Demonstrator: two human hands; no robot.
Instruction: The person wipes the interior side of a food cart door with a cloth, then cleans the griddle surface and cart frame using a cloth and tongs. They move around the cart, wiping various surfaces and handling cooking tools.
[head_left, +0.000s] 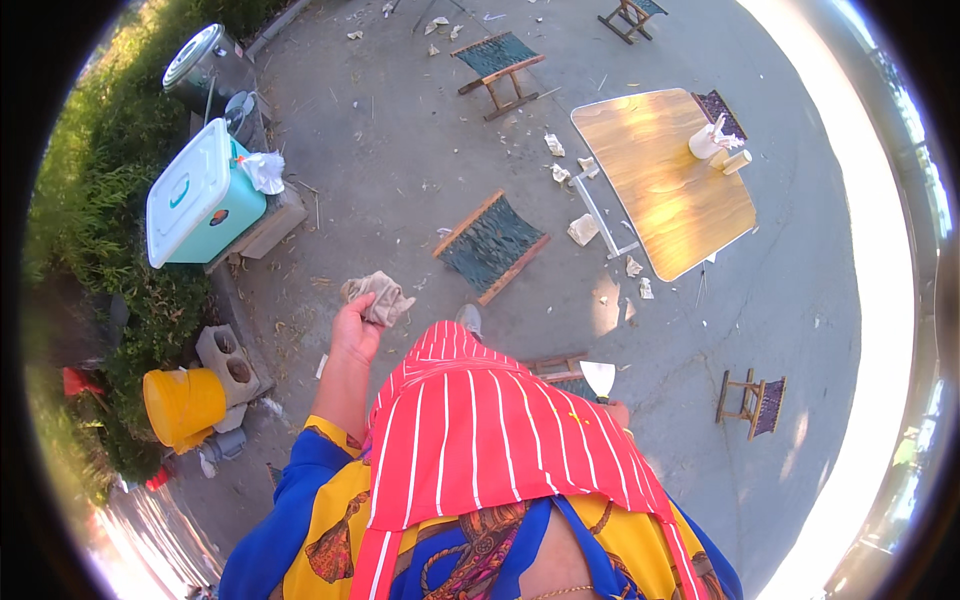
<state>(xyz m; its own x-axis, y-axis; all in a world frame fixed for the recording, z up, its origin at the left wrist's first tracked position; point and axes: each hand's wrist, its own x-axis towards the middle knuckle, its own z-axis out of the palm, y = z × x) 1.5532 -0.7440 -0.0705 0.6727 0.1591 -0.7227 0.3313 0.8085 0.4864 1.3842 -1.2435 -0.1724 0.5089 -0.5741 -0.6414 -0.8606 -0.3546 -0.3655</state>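
Note:
A crumpled beige cloth (384, 297) is gripped by my left hand (354, 330), held out in front of me above the concrete. At the right edge of my red striped apron (480, 427), my right hand (619, 413) shows only in part. It holds a putty knife (598, 378) by a dark handle, with the broad pale blade pointing up and away from me. Straight ahead stands a folding stool (491, 246) with a green woven seat. Behind the putty knife, another stool (555, 364) is partly covered by the apron.
A wood-topped folding table (652, 187) at right bears a white cup (705, 141). Crumpled tissues (583, 229) litter the ground. More stools (499, 64) stand around. Along the left hedge are a turquoise storage box (217, 195), a metal bin (214, 67), a yellow bucket (184, 405) and cinder blocks (232, 360).

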